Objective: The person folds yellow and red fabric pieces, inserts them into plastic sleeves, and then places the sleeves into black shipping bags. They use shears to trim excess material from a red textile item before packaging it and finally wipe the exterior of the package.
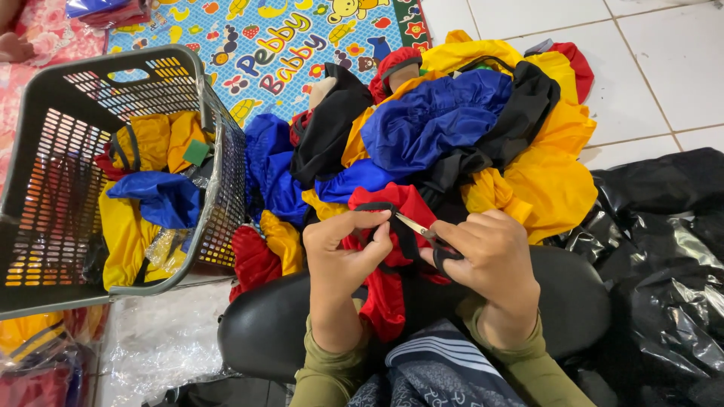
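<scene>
Carefully, the left hand (pixel 343 249) pinches the red garment's (pixel 385 290) black strap (pixel 381 207) just below the fabric pile (pixel 467 128), while the right hand (pixel 490 260) grips small scissors (pixel 418 226); snipping is likely cleanest with the strap taut and blades clear of fingertips.

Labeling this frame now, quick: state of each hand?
Left hand: closed, pinching the red fabric piece with its black strap.
Right hand: closed on small scissors, blades at the strap.
</scene>
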